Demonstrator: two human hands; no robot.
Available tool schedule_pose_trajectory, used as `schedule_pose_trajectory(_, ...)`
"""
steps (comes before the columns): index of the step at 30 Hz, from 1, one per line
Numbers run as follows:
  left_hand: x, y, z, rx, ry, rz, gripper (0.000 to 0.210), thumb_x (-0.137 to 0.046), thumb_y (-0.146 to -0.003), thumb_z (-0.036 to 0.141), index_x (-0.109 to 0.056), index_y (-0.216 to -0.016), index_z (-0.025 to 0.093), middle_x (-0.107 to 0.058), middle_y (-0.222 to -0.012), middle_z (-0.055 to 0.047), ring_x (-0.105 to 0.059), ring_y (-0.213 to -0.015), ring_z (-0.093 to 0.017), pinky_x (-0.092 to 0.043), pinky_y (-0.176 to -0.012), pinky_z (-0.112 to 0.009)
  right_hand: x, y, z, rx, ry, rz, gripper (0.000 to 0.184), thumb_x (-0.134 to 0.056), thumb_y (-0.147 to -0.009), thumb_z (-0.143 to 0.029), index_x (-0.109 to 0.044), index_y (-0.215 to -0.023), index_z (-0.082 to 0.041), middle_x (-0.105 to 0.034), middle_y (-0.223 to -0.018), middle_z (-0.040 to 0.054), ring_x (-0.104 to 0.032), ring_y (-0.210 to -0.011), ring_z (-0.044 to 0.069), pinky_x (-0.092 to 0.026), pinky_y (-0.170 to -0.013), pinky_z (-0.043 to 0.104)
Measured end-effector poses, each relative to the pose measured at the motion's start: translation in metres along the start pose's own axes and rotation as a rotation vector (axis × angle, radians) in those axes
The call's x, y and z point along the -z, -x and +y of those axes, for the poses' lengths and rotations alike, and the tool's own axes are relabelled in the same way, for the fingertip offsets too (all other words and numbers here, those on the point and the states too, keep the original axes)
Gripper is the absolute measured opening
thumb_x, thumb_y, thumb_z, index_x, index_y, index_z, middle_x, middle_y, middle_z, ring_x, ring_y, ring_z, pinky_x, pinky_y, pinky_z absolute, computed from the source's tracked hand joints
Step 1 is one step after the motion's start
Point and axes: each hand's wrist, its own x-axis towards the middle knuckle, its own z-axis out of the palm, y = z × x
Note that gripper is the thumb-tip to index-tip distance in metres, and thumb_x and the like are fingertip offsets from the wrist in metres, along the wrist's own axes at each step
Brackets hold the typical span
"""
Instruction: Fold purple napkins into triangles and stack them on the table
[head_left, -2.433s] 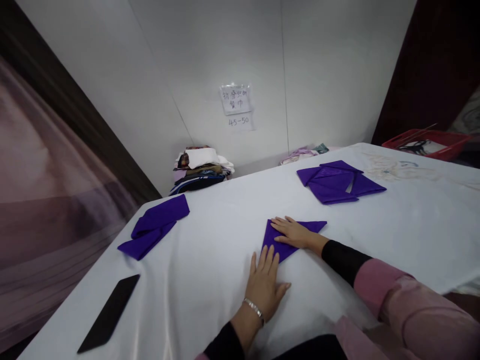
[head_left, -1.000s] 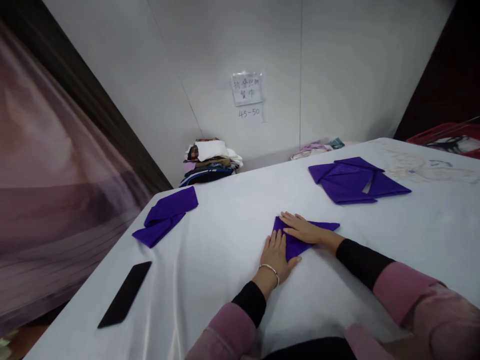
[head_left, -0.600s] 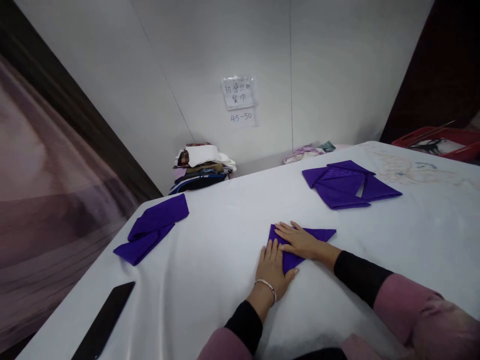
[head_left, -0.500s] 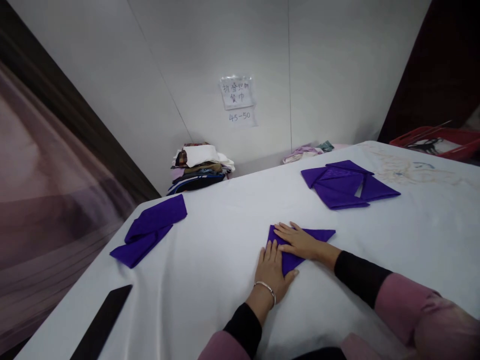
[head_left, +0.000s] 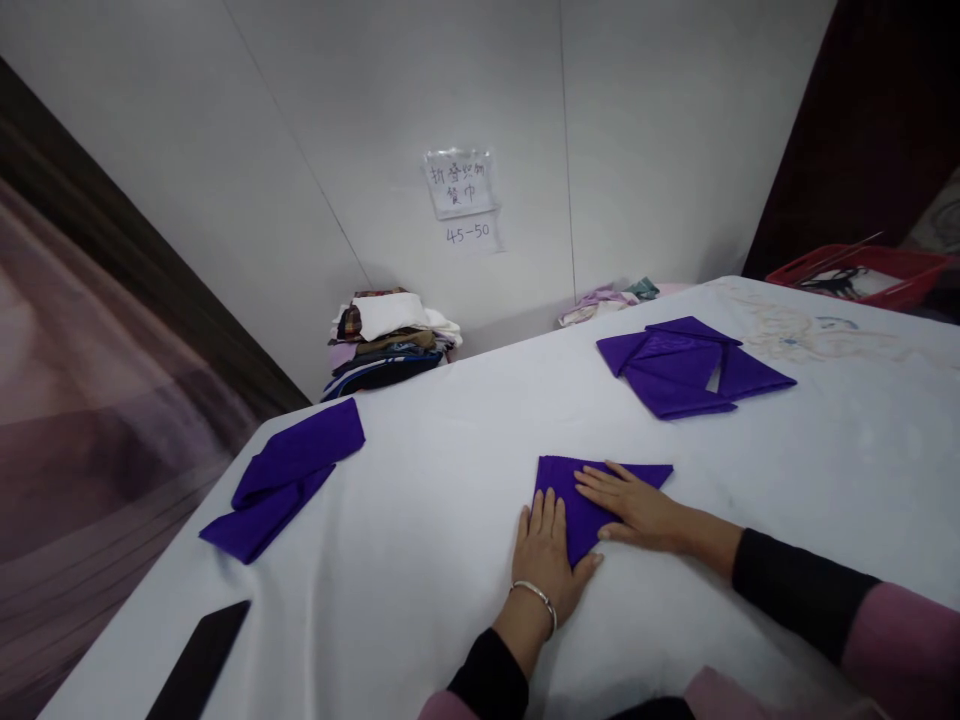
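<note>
A purple cloth napkin (head_left: 568,480), folded into a triangle, lies on the white-covered table (head_left: 442,560) in front of me. My left hand (head_left: 546,560) rests flat over its lower left edge, fingers stretched out, a silver bangle at the wrist. Lying across the right part of the same napkin is my right hand (head_left: 634,508), palm down with fingers extended. Both hands hide parts of the cloth. Neither one grips it.
Folded purple napkins (head_left: 671,370) lie together at the far right. More folded purple cloth (head_left: 289,475) lies at the left, near a dark flat strip (head_left: 199,660). Beyond the table are a clothes stack (head_left: 390,340), a red basket (head_left: 911,290) and the wall.
My right hand has slid to the right across the napkin, baring more of its middle. My left hand stays at the lower left edge. The camera view has shifted slightly.
</note>
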Motion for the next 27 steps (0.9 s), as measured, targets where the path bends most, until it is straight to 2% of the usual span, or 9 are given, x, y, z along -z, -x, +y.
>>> schedule_pose_trajectory(7,-0.002,-0.001,0.000,0.011,-0.009,-0.008,0.088,-0.019,-0.083,0.071,-0.021,-0.145,0.008,-0.013,-0.153,-0.012,-0.006,-0.141,-0.028,-0.013,-0.114,-0.048,0.018,0.026,0.050,-0.136,0.095,0.027,0.065,-0.034,-0.090,-0.057,-0.019,-0.146,-0.028,-0.024,-0.150,0.0050,-0.017,-0.138,0.025,-0.006,-0.112,0.052)
schedule_pose_trajectory(11,-0.002,-0.002,0.001,0.023,-0.005,-0.017,0.089,-0.018,-0.082,0.072,-0.019,-0.145,0.008,-0.012,-0.153,-0.012,-0.004,-0.141,-0.028,-0.012,-0.114,-0.048,0.025,0.039,0.058,-0.278,0.149,0.074,0.064,-0.032,-0.090,-0.057,-0.021,-0.146,-0.026,-0.027,-0.149,0.0085,-0.020,-0.137,0.027,-0.011,-0.110,0.055)
schedule_pose_trajectory(13,-0.002,-0.002,0.001,0.028,-0.008,-0.018,0.089,-0.019,-0.082,0.071,-0.019,-0.145,0.009,-0.011,-0.153,-0.012,-0.003,-0.141,-0.027,-0.012,-0.114,-0.048,0.025,0.040,0.049,-0.263,0.185,0.136,0.066,-0.035,-0.090,-0.056,-0.020,-0.146,-0.025,-0.026,-0.149,0.0100,-0.019,-0.138,0.027,-0.011,-0.110,0.056)
schedule_pose_trajectory(15,-0.001,-0.002,0.002,0.030,-0.001,-0.018,0.089,-0.020,-0.082,0.071,-0.020,-0.145,0.009,-0.011,-0.153,-0.012,-0.003,-0.141,-0.027,-0.011,-0.114,-0.048,0.020,0.038,0.031,-0.157,0.213,0.173,0.067,-0.041,-0.089,-0.052,-0.019,-0.147,-0.023,-0.025,-0.150,0.0102,-0.017,-0.138,0.027,-0.008,-0.110,0.055)
schedule_pose_trajectory(18,0.002,-0.001,0.004,0.031,0.035,-0.019,0.089,-0.022,-0.082,0.071,-0.022,-0.145,0.008,-0.011,-0.153,-0.012,-0.003,-0.141,-0.027,-0.009,-0.114,-0.048,0.004,0.026,0.001,0.031,0.192,0.161,0.062,-0.045,-0.090,-0.033,-0.022,-0.146,-0.022,-0.029,-0.149,0.0086,-0.017,-0.139,0.024,-0.007,-0.111,0.054)
schedule_pose_trajectory(20,0.007,-0.001,0.004,0.033,0.068,-0.033,0.089,-0.026,-0.081,0.070,-0.022,-0.145,0.008,-0.011,-0.153,-0.012,-0.003,-0.141,-0.027,-0.008,-0.114,-0.048,-0.008,0.014,-0.016,0.104,0.154,0.136,0.061,-0.043,-0.087,-0.018,-0.025,-0.145,-0.022,-0.034,-0.147,0.0085,-0.021,-0.138,0.023,-0.009,-0.111,0.053)
schedule_pose_trajectory(24,0.017,-0.003,0.000,0.020,0.152,-0.115,0.096,-0.040,-0.076,0.068,-0.016,-0.146,0.008,-0.013,-0.153,-0.011,-0.004,-0.141,-0.026,-0.009,-0.115,-0.046,-0.022,-0.006,-0.033,0.110,0.093,0.088,0.057,-0.043,-0.083,-0.013,-0.038,-0.140,-0.017,-0.042,-0.141,0.0144,-0.034,-0.132,0.025,-0.017,-0.109,0.055)
schedule_pose_trajectory(27,0.023,-0.004,-0.005,0.000,0.217,-0.150,0.100,-0.051,-0.071,0.064,-0.015,-0.146,0.007,-0.013,-0.153,-0.012,-0.005,-0.141,-0.026,-0.009,-0.115,-0.044,-0.026,-0.012,-0.035,0.053,0.062,0.082,0.051,-0.041,-0.085,-0.016,-0.044,-0.136,-0.018,-0.044,-0.139,0.0134,-0.038,-0.129,0.024,-0.023,-0.108,0.052)
